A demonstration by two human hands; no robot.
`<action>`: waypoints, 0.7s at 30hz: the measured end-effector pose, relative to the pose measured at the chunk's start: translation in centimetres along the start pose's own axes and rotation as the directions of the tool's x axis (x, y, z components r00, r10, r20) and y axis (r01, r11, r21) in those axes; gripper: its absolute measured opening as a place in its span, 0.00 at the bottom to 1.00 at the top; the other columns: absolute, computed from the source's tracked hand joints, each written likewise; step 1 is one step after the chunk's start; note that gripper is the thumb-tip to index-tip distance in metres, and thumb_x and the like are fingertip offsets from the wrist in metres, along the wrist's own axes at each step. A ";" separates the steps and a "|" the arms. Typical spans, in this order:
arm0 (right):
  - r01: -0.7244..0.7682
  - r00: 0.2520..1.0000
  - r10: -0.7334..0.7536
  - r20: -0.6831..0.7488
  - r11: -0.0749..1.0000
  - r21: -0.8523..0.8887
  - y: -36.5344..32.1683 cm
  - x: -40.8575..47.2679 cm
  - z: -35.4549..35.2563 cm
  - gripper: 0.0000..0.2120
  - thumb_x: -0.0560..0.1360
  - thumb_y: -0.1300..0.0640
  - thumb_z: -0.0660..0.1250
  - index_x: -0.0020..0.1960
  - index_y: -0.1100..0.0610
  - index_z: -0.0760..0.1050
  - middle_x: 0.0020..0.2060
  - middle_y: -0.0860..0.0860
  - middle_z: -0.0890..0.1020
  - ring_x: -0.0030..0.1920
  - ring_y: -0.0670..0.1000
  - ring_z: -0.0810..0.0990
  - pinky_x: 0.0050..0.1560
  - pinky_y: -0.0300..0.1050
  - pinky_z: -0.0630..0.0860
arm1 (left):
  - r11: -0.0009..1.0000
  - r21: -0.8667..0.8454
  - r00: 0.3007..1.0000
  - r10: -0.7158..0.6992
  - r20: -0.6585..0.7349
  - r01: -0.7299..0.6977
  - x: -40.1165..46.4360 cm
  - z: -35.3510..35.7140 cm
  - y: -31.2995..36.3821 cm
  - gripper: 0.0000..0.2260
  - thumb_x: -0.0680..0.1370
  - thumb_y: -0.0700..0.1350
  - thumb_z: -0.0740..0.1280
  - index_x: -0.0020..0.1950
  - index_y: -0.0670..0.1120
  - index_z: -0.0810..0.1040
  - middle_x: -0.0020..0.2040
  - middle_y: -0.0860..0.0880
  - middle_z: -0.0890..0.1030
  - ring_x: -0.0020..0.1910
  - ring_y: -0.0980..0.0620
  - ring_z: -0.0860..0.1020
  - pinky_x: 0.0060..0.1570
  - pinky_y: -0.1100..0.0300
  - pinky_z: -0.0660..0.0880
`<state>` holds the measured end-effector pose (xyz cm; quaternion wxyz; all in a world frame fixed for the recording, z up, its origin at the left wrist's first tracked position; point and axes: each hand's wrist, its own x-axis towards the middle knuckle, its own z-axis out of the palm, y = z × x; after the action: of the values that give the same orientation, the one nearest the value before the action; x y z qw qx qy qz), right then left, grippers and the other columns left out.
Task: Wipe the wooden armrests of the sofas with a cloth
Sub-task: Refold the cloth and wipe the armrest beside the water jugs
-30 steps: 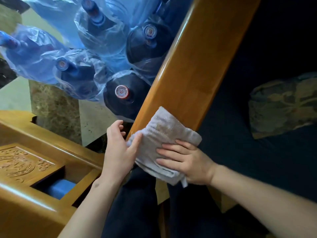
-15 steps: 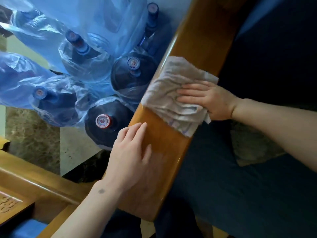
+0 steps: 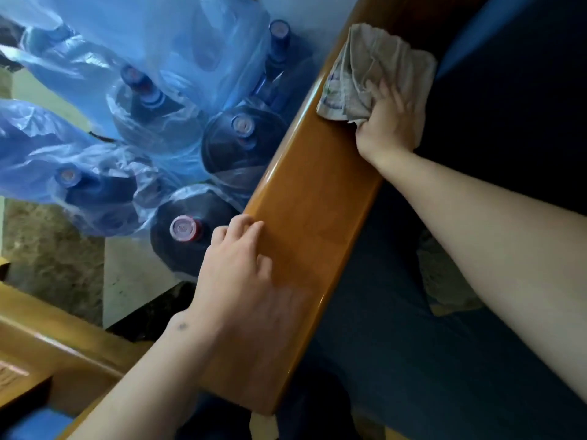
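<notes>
A glossy wooden armrest (image 3: pixel 317 198) runs diagonally from the bottom centre to the top right. Far up it lies a crumpled grey cloth (image 3: pixel 371 71), and my right hand (image 3: pixel 390 125) grips the cloth's near edge and presses it onto the wood. My left hand (image 3: pixel 244 268) rests flat on the near part of the armrest, fingers spread, holding nothing. The sofa's dark blue seat cushion (image 3: pixel 413 344) lies to the right of the armrest, partly under my right forearm.
Several large water bottles (image 3: pixel 244 138) wrapped in blue plastic stand on the floor left of the armrest. Another wooden sofa frame (image 3: pixel 63 350) sits at the lower left. A patterned cushion (image 3: pixel 444 281) lies on the seat under my right arm.
My right hand has pushed the cloth from the near end far up the armrest. My left hand has let go of the cloth and settled flat on the near wood.
</notes>
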<state>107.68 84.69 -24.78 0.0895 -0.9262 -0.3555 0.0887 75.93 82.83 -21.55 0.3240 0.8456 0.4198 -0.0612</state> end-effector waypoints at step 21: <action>0.929 -0.082 -0.971 0.224 0.006 0.369 2.2 -31.9 4.4 0.19 0.84 0.60 0.59 0.74 0.52 0.74 0.77 0.50 0.71 0.80 0.54 0.63 0.81 0.56 0.55 | 0.995 -0.081 0.991 -0.068 -0.113 0.059 -13.6 1.3 -6.6 0.20 0.77 0.48 0.64 0.68 0.45 0.76 0.71 0.43 0.71 0.71 0.43 0.69 0.69 0.45 0.67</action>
<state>84.77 61.99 -26.35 0.0906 -0.3523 -0.9065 0.2141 62.50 75.82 -20.78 0.3295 0.8207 0.4667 -0.0060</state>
